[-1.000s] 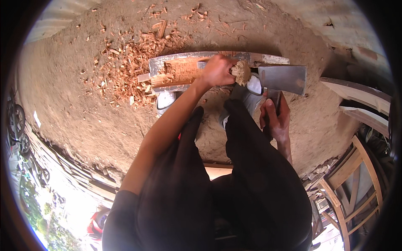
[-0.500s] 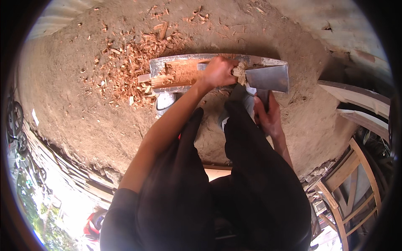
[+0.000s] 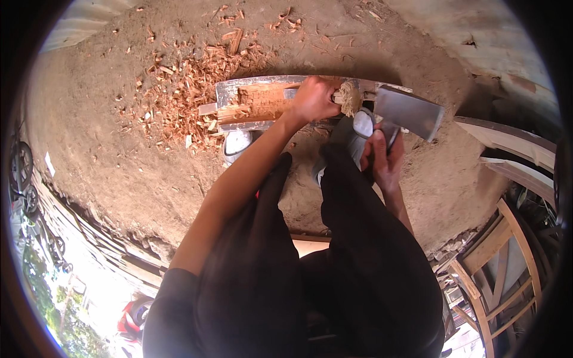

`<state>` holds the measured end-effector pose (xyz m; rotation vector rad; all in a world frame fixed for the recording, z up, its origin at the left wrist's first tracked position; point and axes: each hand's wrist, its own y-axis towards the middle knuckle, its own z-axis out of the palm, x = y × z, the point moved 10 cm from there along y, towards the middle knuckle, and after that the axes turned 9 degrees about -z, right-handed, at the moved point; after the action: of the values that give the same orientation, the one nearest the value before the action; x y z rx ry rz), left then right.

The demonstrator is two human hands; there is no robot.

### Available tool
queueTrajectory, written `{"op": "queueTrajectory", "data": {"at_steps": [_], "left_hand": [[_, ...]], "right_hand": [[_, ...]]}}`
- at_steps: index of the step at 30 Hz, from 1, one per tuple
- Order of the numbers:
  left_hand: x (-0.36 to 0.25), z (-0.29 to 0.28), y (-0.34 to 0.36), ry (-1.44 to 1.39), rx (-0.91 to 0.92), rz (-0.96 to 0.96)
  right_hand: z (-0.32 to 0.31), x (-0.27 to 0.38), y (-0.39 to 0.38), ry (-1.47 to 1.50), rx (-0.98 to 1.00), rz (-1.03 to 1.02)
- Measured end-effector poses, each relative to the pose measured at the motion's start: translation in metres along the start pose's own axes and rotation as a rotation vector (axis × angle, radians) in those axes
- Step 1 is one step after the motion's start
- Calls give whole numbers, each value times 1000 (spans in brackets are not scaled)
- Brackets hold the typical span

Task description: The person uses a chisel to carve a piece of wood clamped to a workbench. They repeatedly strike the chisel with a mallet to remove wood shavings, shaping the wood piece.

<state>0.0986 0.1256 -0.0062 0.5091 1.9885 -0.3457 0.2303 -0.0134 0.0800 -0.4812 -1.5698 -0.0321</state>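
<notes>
My left hand (image 3: 316,100) is closed round the wooden handle of a chisel, whose frayed, mushroomed handle end (image 3: 347,99) sticks out to the right. Its grey metal blade (image 3: 290,93) shows left of my fingers and lies over the hollowed face of a long, curved wooden beam (image 3: 262,102). The beam has worn grey edges and fresh reddish-brown wood inside. My right hand (image 3: 384,156) grips the short handle of a hatchet with a broad, flat metal head (image 3: 409,112). The head is apart from the chisel, over the beam's right end and beyond it.
Wood chips (image 3: 197,89) are heaped on the dirt floor (image 3: 137,179) left of the beam. My shoes (image 3: 237,145) are at the beam's near side. Curved boards (image 3: 507,140) and a wooden frame (image 3: 507,262) stand at the right. A red vehicle (image 3: 132,316) shows lower left.
The hatchet has swung to the right, away from the chisel's handle end, and its head has tilted. My left hand and the beam stay nearly in place.
</notes>
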Motion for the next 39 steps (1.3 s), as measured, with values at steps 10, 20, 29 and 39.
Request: {"op": "queueTrajectory", "data": {"at_steps": [10,20,29,39], "left_hand": [[2,11,2,49,1,67],[2,11,-1,145,37,50],[-1,15,0,191,63,29],[-2,9,1,144,-4,31]], "right_hand": [[0,-9,-1,-198,109,108],[-8,-15,1,-300,157,194],[-11,-28,2,-261,119,221],[-17,-21,3,-203,113,159]]}}
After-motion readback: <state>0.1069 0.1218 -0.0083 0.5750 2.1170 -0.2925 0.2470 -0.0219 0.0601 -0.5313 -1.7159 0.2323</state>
